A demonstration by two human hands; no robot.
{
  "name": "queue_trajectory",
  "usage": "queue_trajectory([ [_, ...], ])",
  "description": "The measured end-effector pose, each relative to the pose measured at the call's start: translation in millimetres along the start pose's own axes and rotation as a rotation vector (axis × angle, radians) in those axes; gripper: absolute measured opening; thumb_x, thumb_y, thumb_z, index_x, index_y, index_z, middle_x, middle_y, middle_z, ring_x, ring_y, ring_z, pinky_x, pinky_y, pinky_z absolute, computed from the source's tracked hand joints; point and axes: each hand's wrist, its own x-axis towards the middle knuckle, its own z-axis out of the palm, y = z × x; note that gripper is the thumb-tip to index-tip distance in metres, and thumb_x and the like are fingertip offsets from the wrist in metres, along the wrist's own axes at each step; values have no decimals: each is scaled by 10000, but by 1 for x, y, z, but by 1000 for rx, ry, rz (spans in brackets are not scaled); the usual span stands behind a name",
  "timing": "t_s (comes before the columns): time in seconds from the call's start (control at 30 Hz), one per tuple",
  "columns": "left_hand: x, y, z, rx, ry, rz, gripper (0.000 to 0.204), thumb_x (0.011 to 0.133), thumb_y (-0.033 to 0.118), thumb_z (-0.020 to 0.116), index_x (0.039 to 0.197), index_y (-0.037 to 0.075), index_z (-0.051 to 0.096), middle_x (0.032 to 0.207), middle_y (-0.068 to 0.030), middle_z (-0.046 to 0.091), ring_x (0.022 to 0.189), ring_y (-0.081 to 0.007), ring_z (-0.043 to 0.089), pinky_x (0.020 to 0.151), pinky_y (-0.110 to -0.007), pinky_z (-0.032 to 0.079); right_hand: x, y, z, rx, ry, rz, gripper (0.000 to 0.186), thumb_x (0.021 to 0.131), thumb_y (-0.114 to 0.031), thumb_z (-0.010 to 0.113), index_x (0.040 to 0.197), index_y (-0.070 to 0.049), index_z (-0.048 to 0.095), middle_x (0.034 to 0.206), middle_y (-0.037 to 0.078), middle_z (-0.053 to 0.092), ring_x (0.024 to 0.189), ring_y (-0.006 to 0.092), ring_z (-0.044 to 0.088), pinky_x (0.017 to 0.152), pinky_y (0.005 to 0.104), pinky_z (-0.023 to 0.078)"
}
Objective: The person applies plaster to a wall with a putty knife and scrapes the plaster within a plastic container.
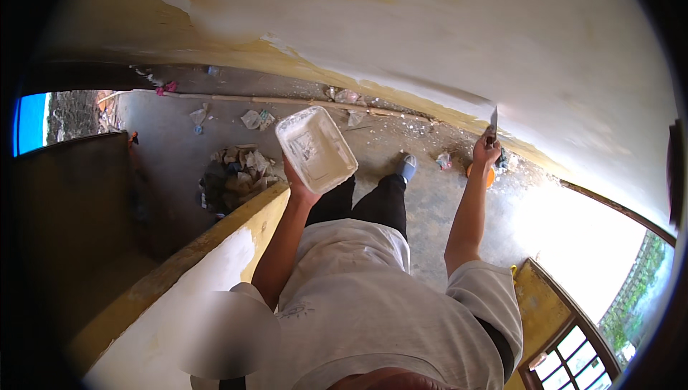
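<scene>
My left hand (299,181) grips the side of a white rectangular plastic tub (331,152), tilted so its inside shows. Pale filler is smeared over the tub's floor and walls. Out to the right, my right hand (486,148) is closed around the handle of a putty knife (494,119). The knife's blade points up at the wall (459,39) and appears to touch it. White filler covers much of that wall, with older yellow paint along its lower part and at the left.
A low yellow-and-white wall (236,246) stands close on my left. Beyond it lies a heap of crumpled paper and rubbish (240,175). A long pole (287,100) runs along the wall's foot among scraps. An orange container (481,175) sits below my right hand; a bright doorway (573,239) opens at right.
</scene>
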Motion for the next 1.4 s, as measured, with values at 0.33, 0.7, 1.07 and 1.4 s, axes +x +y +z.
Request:
queue_trajectory([
  [0.33, -5, 80, -87, 148, 56, 123, 698, 974, 657, 374, 1500, 199, 393, 1457, -53, 491, 1315, -303, 510, 1075, -546, 433, -102, 327, -63, -813, -182, 494, 125, 921, -63, 560, 1003, 28, 586, 812, 71, 587, 698, 171, 569, 647, 282, 489],
  [0.7, -65, 102, -127, 58, 251, 255, 627, 1011, 593, 364, 1494, 196, 396, 1442, -39, 504, 1304, -271, 522, 1068, -525, 463, -96, 574, -14, -317, -84, 880, 92, 905, -22, 500, 906, 6, 587, 822, 103, 615, 788, 223, 609, 783, 339, 529],
  [1.07, -38, 32, -86, 184, 147, 183, 650, 992, 633, 357, 1464, 194, 438, 1405, -44, 535, 1278, -282, 543, 1057, -537, 462, 36, 263, 9, -91, -10, 556, 259, 969, -116, 463, 965, 113, 584, 877, 193, 651, 778, 268, 644, 686, 329, 586],
  [1.4, 20, -44, 10, 168, 2, -92, 590, 1012, 553, 392, 1414, 134, 497, 1328, -50, 594, 1209, -242, 585, 1040, -453, 472, 55, -93, 13, -88, 69, 35, 262, 949, -73, 430, 1074, 103, 579, 932, 199, 622, 749, 237, 597, 681, 313, 567],
])
